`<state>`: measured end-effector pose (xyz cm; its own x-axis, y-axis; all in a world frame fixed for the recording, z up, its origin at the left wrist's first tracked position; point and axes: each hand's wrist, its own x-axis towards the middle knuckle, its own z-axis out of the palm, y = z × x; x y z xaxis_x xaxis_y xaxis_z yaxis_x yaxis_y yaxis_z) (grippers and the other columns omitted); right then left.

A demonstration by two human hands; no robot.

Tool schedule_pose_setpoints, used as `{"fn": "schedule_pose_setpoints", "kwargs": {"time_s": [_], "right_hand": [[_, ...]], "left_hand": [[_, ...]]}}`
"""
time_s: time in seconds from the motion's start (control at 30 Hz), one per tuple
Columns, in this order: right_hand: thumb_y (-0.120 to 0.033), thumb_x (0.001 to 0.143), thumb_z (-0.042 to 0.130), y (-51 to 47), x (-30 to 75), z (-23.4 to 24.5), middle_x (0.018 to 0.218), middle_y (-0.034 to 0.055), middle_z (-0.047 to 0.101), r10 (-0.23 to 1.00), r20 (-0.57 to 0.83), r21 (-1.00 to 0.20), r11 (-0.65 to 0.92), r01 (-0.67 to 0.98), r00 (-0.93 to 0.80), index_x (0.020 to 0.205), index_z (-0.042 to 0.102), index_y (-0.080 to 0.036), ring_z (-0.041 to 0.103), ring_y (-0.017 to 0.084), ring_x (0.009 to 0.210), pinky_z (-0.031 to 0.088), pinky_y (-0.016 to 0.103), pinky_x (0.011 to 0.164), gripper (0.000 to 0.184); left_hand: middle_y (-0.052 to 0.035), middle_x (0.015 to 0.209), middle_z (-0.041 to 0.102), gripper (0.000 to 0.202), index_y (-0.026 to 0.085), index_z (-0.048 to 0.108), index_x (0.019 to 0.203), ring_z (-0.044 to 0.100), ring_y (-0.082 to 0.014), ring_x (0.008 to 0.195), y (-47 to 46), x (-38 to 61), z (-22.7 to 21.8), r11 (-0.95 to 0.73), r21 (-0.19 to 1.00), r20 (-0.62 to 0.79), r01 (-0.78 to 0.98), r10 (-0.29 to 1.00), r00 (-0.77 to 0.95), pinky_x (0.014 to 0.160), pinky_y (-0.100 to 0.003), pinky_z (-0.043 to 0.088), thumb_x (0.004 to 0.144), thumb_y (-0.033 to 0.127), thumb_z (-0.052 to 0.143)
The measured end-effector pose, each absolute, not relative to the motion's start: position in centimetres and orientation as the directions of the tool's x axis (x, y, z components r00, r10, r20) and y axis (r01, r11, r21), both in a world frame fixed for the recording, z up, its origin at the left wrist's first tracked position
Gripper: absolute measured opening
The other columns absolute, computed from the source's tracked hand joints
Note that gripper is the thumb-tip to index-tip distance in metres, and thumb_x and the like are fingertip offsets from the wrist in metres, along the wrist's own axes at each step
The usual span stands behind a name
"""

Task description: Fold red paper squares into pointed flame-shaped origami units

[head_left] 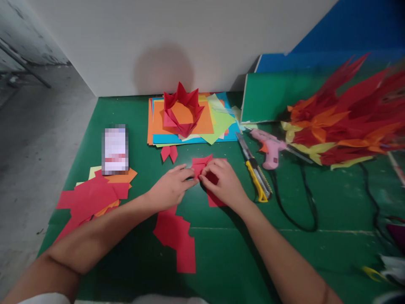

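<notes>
Between my two hands, just above the green table, is a small piece of folded red paper (201, 162). My left hand (171, 188) reaches it from the left, its fingertips closed on the paper's edge. On the other side my right hand (224, 180) pinches the paper between thumb and fingers, partly hiding it. Beneath my right hand lies a flat red paper sheet (216, 200). A small two-pointed red folded piece (169, 153) rests behind my left hand. Several loose red paper pieces (174, 230) lie in front of it.
A red folded-paper ring (189, 126) sits on stacked coloured paper (158, 137). To the right are a yellow utility knife (255, 177), a pink glue gun (268, 145) with a black cord, and red-orange paper flowers (341, 122). At left, a phone (115, 150) borders piled red paper (93, 196).
</notes>
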<state>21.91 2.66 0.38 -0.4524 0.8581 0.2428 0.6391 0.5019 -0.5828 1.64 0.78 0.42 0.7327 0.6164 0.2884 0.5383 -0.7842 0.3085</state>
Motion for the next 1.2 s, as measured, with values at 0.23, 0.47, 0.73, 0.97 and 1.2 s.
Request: {"fn": "schedule_pose_setpoints", "kwargs": {"time_s": [0.23, 0.47, 0.73, 0.97, 1.2], "right_hand": [[-0.022, 0.084, 0.054, 2.66, 21.90, 0.44, 0.079, 0.0042, 0.056, 0.862, 0.235, -0.592, 0.494, 0.637, -0.449, 0.074, 0.054, -0.020, 0.052, 0.021, 0.080, 0.040, 0.036, 0.073, 0.010], [-0.021, 0.084, 0.054, 2.62, 21.87, 0.62, 0.080, 0.0046, 0.057, 0.868, 0.223, -0.591, 0.482, 0.646, -0.444, 0.074, 0.054, -0.021, 0.053, 0.022, 0.081, 0.040, 0.037, 0.074, 0.010], [-0.022, 0.084, 0.055, 2.61, 21.91, 0.49, 0.081, 0.0044, 0.058, 0.873, 0.210, -0.606, 0.469, 0.643, -0.439, 0.077, 0.052, -0.021, 0.053, 0.022, 0.081, 0.039, 0.036, 0.074, 0.008], [-0.026, 0.085, 0.058, 2.75, 22.21, 0.33, 0.088, 0.0051, 0.060, 0.876, 0.197, -0.644, 0.454, 0.615, -0.440, 0.087, 0.049, -0.021, 0.053, 0.023, 0.084, 0.040, 0.036, 0.076, 0.010], [-0.022, 0.088, 0.052, 2.83, 22.72, 0.81, 0.093, 0.0067, 0.060, 0.846, 0.221, -0.671, 0.493, 0.554, -0.486, 0.090, 0.053, -0.022, 0.054, 0.023, 0.092, 0.042, 0.038, 0.081, 0.002]], "left_hand": [[-0.0092, 0.103, 0.062, 0.038, 0.013, 0.063, 0.109, 0.059, -0.0184, 0.104, 0.72, 1.72, 0.54, -0.782, 0.315, 0.286, 0.538, 0.619, 0.732, 0.107, -0.044, 0.039, 0.083, 0.002, 0.038], [-0.0082, 0.108, 0.061, 0.041, 0.015, 0.060, 0.114, 0.057, -0.0180, 0.109, 0.51, 1.83, 0.67, -0.735, 0.367, 0.229, 0.570, 0.665, 0.711, 0.109, -0.045, 0.037, 0.082, 0.001, 0.038], [-0.0096, 0.108, 0.062, 0.041, 0.012, 0.060, 0.114, 0.058, -0.0185, 0.107, 0.62, 1.77, 0.98, -0.752, 0.344, 0.192, 0.563, 0.643, 0.742, 0.111, -0.048, 0.032, 0.081, 0.000, 0.039], [-0.0094, 0.108, 0.062, 0.038, 0.012, 0.061, 0.113, 0.058, -0.0187, 0.107, 0.52, 1.81, 0.77, -0.759, 0.323, 0.210, 0.565, 0.640, 0.739, 0.110, -0.047, 0.034, 0.084, 0.001, 0.039], [-0.0083, 0.101, 0.064, 0.033, 0.013, 0.062, 0.109, 0.058, -0.0202, 0.099, 0.59, 1.80, 0.66, -0.775, 0.301, 0.265, 0.555, 0.627, 0.732, 0.095, -0.043, 0.045, 0.085, 0.005, 0.040]]}}
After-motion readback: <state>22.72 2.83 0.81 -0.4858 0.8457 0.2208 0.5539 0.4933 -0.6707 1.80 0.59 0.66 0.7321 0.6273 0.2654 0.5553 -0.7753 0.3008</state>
